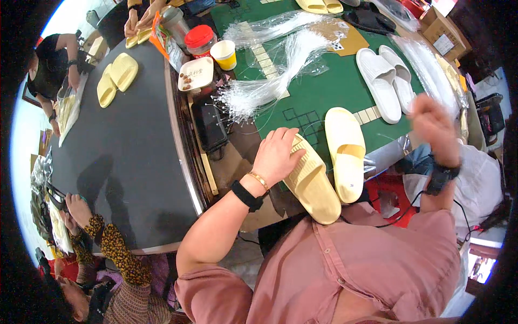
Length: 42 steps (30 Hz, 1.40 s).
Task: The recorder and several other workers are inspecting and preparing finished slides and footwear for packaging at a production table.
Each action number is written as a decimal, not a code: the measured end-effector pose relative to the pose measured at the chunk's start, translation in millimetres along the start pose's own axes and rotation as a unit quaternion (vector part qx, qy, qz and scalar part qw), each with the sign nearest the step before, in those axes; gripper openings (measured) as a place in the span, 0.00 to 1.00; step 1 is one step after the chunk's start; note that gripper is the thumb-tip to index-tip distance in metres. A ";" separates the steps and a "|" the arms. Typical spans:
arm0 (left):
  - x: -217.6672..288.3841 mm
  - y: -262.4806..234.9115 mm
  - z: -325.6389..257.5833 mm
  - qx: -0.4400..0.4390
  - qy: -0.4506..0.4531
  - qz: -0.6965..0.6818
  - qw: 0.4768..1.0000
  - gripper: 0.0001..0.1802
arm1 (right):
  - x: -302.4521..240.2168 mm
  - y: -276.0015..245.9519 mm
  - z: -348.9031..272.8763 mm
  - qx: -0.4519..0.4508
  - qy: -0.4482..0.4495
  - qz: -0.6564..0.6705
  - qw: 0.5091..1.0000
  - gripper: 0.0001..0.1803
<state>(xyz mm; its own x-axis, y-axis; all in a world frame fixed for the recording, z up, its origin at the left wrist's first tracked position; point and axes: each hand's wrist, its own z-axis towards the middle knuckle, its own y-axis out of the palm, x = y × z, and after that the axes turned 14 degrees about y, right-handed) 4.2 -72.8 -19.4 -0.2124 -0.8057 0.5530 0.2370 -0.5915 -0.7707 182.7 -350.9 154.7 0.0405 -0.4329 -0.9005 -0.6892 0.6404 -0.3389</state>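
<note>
Head view: my left hand point(276, 154) flat, fingers spread, pressing pale yellow foam slide sandal point(313, 183); its twin point(345, 151) just right. Looks light, squashy; grip strap edge. Right hand point(434, 127) raised, blurred — grasp unclear.

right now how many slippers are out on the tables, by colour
yellow slippers: 6 (pair by the left hand at and; pair on the dark table; pair at the top edge)
white slippers: 2
total: 8

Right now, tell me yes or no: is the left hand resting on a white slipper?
No. The left hand lies flat on a pale yellow slipper; the pair of white slippers sits farther off on the green table.
</note>
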 end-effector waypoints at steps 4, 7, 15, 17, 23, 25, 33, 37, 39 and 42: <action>-1.5 -2.5 1.4 0.010 -0.009 -0.024 1.000 0.25 | 45.3 71.7 25.5 -0.182 0.129 -0.307 0.925 0.18; -1.5 -2.8 2.0 0.013 -0.015 -0.030 0.999 0.25 | 73.1 113.0 17.8 -0.119 0.074 -0.365 0.920 0.24; -1.1 0.6 1.0 0.013 -0.016 -0.033 0.999 0.23 | 87.1 149.5 40.7 -0.027 0.118 -0.379 0.918 0.36; -1.2 1.4 1.1 0.027 -0.010 -0.036 0.999 0.22 | 93.9 157.9 52.9 -0.001 0.097 -0.405 0.909 0.32; -0.3 -3.7 2.3 0.043 -0.005 -0.033 0.998 0.20 | 111.1 165.7 74.5 0.084 0.024 -0.321 0.943 0.14; 1.1 -6.6 3.4 0.055 0.001 -0.037 0.998 0.20 | 113.4 165.4 75.3 0.088 0.011 -0.294 0.952 0.13; 2.7 -13.5 5.7 0.051 0.022 -0.062 0.997 0.19 | 122.9 152.4 87.6 0.125 -0.012 -0.273 0.954 0.13; -1.0 -14.1 5.6 0.065 0.032 -0.023 0.997 0.21 | 123.4 150.4 112.4 0.173 -0.039 -0.232 0.956 0.13; -3.7 -13.4 5.0 0.052 0.015 -0.010 0.998 0.24 | 124.7 154.7 118.7 0.179 -0.040 -0.225 0.957 0.14; -7.5 -10.4 2.3 0.035 -0.008 0.001 0.999 0.26 | 126.7 157.8 121.3 0.176 -0.012 -0.223 0.959 0.14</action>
<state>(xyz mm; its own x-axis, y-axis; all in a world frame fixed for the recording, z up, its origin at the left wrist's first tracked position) 5.4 -60.7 -14.8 -0.1969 -0.8071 0.5566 0.3036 -0.5900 -0.7482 166.9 -227.7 -46.0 0.2933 -0.7011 -0.6499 -0.3130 0.5719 -0.7583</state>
